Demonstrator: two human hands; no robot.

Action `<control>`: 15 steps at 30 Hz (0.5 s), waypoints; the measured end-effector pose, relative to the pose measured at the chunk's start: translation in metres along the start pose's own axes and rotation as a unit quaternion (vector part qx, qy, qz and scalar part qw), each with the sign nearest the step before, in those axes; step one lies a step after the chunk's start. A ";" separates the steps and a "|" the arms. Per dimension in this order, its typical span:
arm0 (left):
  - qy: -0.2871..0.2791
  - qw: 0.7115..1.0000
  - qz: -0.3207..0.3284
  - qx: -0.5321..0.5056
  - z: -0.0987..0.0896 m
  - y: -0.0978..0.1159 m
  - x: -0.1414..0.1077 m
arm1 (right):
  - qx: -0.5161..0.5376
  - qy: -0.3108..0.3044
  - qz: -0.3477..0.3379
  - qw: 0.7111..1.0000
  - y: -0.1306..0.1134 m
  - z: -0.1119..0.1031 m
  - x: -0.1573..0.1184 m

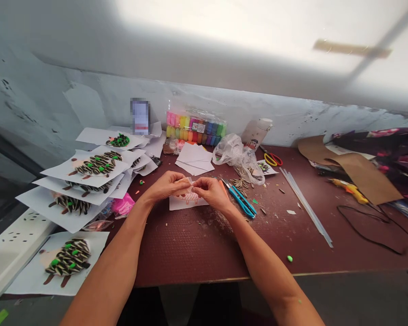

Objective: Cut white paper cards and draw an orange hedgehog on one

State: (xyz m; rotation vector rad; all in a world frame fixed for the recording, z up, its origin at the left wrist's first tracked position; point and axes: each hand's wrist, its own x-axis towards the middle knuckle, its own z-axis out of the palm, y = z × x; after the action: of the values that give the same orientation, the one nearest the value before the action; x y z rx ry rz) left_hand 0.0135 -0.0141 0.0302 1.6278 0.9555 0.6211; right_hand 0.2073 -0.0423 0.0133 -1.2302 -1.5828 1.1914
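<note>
My left hand (165, 186) and my right hand (212, 190) meet above the table, and their fingertips pinch a small pale scrap of paper (190, 182) between them. Under the hands lies a white sheet with a drawn hedgehog outline (183, 203), partly hidden by the fingers. Just right of my right hand rests a blue utility knife (241, 202) beside an orange strip (224, 188). Striped sunflower seed shells (240, 183) are scattered beyond it.
Paper hedgehogs with seed-shell spines (68, 258) are stacked at left. A case of coloured modelling clay (195, 128) stands by the wall. Further right are a plastic bag (238, 158), yellow-handled scissors (272, 159), glue sticks (304, 203), brown paper (362, 172) and floral cloth (384, 151).
</note>
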 end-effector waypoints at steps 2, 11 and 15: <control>-0.008 1.000 -0.002 -0.013 0.000 0.002 -0.001 | 0.015 -0.007 0.004 1.000 -0.001 -0.001 0.000; -0.032 0.998 0.006 -0.050 -0.001 0.001 -0.002 | 0.072 -0.043 0.033 0.996 0.004 -0.002 0.003; -0.020 0.999 -0.011 -0.049 0.001 0.000 -0.001 | 0.026 -0.013 0.016 0.999 0.006 0.001 0.003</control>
State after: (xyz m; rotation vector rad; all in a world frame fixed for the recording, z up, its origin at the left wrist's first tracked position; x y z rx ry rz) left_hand 0.0136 -0.0153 0.0299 1.5365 0.8995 0.6092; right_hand 0.2073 -0.0394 0.0073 -1.2155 -1.5453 1.2662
